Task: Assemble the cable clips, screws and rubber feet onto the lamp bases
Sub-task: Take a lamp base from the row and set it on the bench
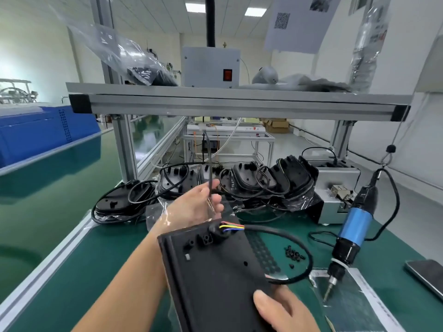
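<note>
Lamp base (215, 271) between both hands

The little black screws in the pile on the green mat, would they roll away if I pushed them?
Probably a bit. The black screws look tiny and light, so a push would likely scatter them; one already lies apart from the pile. The green mat looks flat and rimless nearby, so they might travel, though its surface may slow them.

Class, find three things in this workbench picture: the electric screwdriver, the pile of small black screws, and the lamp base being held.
electric screwdriver (356, 223), head view, on its blue barrel.
pile of small black screws (294, 254), head view, on the middle of the pile.
lamp base (215, 271), head view, on its flat black underside.
</note>
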Motion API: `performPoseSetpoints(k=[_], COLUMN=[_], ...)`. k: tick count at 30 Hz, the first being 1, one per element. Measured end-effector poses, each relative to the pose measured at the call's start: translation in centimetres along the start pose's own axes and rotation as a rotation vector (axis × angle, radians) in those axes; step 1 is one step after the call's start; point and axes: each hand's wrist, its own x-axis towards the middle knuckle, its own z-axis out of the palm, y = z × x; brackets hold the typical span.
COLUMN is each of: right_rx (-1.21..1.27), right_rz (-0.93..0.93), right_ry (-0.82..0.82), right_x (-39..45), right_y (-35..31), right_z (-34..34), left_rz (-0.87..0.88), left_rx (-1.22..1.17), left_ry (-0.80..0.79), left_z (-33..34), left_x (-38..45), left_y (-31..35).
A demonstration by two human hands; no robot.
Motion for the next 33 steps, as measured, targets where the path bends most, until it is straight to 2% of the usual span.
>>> performPoseSetpoints(k=[2,3,5,6,8,9,11,13,16,21,23,24,26,27,28,30,33], right_rx=[-0.055,-0.099,-0.102,-0.12,-0.257,-0.324,-0.434,-0.536,-0.697,-1.311,-1.373,-1.355,-1.126,-1.049,-1.028,-1.048,-1.046], right_rz=[0.002,-0.066,-0.145,-0.107,0.042,0.127,0.179,0.171,0.048,-0.246,-0.31,-0.434,-0.76,-0.863,-0.912,-0.863,-0.826], right_ry=[0.056,0.092,0.282,0.293,0.034,-0.046,-0.043,0.029,0.218,0.149,0.254,0.344,0.497,0.456,0.348,0.122,-0.098], right_x=[0.3,0.1,0.4,0.8,0.8,0.9,1.2,1.5,1.4,1.1,1.5,1.6,2.2,3.0,4.4,7.2,10.5], right_y=[0.9,1.7,3.6,4.4,5.1,5.3,6.1,6.1,5.5,2.5,0.6,-0.1,-1.6,-2.3,-2.7,-3.4,-3.6], right_z=[1.2,1.8,2.4,2.4,1.9,1.7,0.6,1.1,1.8,0.6,0.2,-0.2,-0.3,0.2,1.0,3.3,6.6], left_rz=[0.05,0.098,0.164,0.19,0.229,0.244,0.28,0.307,0.32,0.275,0.25,0.242,0.229,0.218,0.202,0.177,0.176], left_rx=[-0.068,-0.032,0.114,0.165,0.276,0.313,0.301,0.212,0.058,-0.059,0.02,0.085,0.238,0.293,0.314,0.245,0.167], left_ry=[-0.005,0.016,0.084,0.092,0.096,0.107,0.123,0.134,0.146,0.142,0.171,0.192,0.227,0.233,0.239,0.243,0.186], left_z=[-1.9,-3.0,-4.9,-5.2,-4.8,-4.4,-3.7,-3.1,-2.6,-2.0,-1.7,-1.5,-1.2,-0.8,-0.5,0.1,0.8], left_x=[-1.7,-2.9,-4.3,-4.7,-5.5,-5.9,-6.4,-6.6,-6.8,-7.2,-7.2,-7.2,-6.9,-6.7,-6.6,-6.0,-5.8], left_y=[0.7,1.2,2.6,3.4,4.7,4.9,4.9,4.4,3.3,1.5,0.5,-0.1,-1.2,-1.5,-1.5,-1.3,-0.7])
